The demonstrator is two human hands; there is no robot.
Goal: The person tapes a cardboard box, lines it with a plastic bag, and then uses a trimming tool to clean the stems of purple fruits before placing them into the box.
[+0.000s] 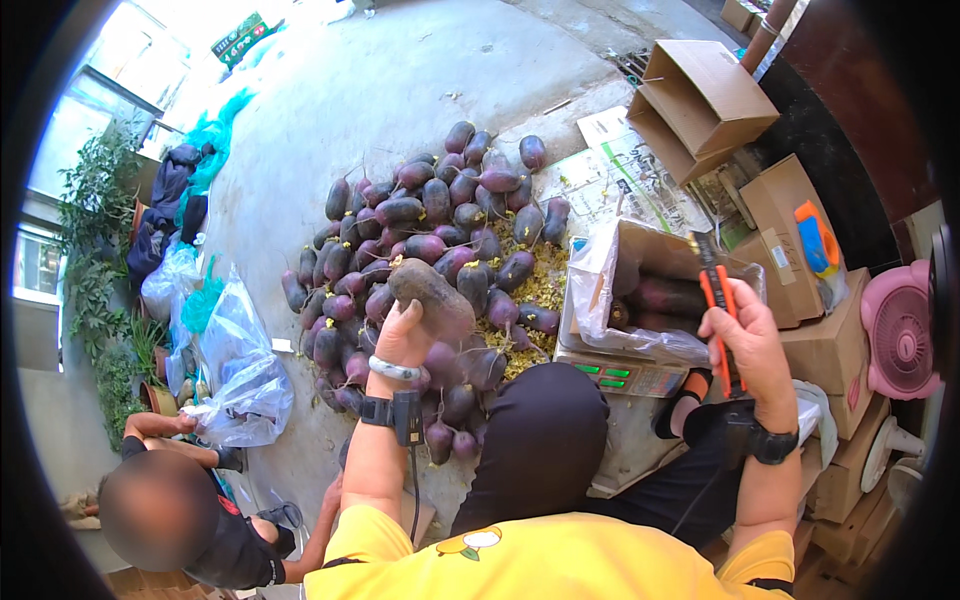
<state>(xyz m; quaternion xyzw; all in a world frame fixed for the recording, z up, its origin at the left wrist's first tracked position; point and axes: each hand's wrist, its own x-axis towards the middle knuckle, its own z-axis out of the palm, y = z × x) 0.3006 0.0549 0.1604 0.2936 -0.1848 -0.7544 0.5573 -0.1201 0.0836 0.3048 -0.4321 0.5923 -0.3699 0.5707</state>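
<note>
My left hand [405,330] is closed around a large dusty radish [431,292], raised above a heap of purple-black radishes [424,214]. In my right hand [750,337] is a pair of orange-and-black handled pliers [718,296], possibly wire strippers, with the jaws pointing up and away. The pliers are over the right side of a cardboard box [592,289] lined with clear plastic. Several dark radishes [664,300] lie inside that box. Beneath it is a digital scale [637,379] with a lit green display. Yellow leaf trimmings [536,352] are scattered beside the heap.
At the lower left sits another person [225,525], next to a clear plastic bag [244,367]. Opened cardboard boxes [701,105], an orange tape dispenser [817,236] and a pink fan [900,330] stand on the right. Potted plants [97,247] line the left wall.
</note>
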